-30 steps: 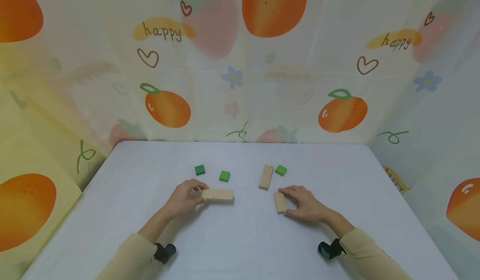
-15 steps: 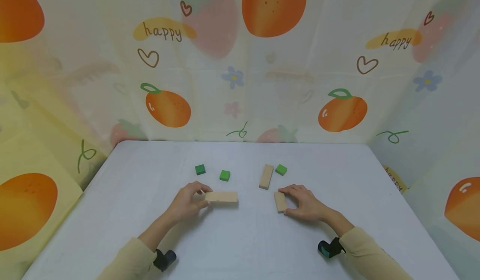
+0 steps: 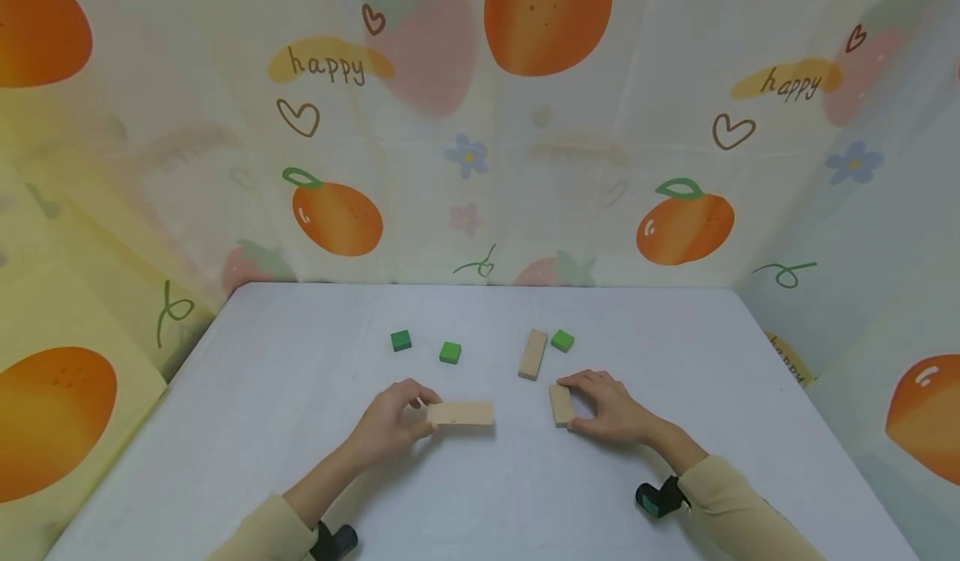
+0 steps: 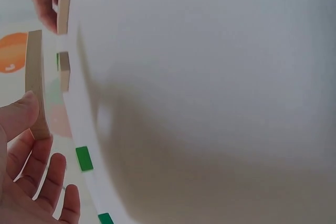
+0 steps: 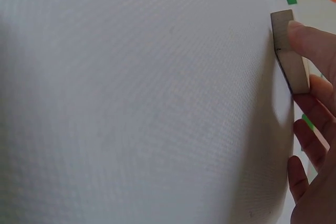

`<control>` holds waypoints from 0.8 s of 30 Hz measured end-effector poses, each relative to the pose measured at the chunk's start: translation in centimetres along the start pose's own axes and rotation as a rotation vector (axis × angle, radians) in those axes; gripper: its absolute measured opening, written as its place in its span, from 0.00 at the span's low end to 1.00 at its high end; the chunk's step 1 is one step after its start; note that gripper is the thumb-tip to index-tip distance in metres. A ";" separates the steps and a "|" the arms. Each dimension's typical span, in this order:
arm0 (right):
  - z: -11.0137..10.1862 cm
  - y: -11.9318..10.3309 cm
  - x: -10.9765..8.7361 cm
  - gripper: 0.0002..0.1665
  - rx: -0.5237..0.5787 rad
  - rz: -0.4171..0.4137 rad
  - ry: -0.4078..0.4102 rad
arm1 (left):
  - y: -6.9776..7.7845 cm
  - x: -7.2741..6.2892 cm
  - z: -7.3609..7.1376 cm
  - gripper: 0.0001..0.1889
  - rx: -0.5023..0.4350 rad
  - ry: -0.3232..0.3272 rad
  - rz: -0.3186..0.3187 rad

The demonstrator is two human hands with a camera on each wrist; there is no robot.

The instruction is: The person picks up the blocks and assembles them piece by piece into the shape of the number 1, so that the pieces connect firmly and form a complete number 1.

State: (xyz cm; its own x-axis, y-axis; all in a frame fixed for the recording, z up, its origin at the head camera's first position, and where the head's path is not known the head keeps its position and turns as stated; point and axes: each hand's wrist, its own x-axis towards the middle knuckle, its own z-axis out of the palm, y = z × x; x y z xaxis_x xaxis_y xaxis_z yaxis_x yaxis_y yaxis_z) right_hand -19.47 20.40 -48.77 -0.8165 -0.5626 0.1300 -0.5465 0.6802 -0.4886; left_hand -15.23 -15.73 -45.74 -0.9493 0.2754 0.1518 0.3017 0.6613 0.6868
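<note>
Two "happy" prints are legible on the backdrop; a third is partly hidden. One long block is finger-pinched above the table by the left hand, a tabletop block by the right hand.

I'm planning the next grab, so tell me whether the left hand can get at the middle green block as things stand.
Probably not straight away: the left hand pinches a long wooden block. Once freed, it likely could; nothing appears to stand between it and the middle green block.
</note>
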 end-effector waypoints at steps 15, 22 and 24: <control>0.0 0.0 0.1 0.33 -0.003 0.005 -0.004 | 1.0 -1.3 2.1 0.16 -0.009 -0.076 0.079; 0.0 -0.2 0.1 0.33 -0.014 0.010 -0.008 | 1.5 -1.8 2.7 0.15 -0.007 -0.097 0.113; -0.1 -0.3 0.1 0.33 -0.012 0.015 -0.013 | 1.5 -1.9 2.9 0.15 -0.006 -0.101 0.128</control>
State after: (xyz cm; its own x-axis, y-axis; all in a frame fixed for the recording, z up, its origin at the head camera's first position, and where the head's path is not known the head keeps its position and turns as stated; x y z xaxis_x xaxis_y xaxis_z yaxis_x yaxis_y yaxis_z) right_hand -19.42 20.23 -48.55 -0.8220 -0.5584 0.1121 -0.5368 0.6938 -0.4800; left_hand -12.66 -13.24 -47.05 -0.8892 0.4263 0.1662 0.4188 0.6119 0.6710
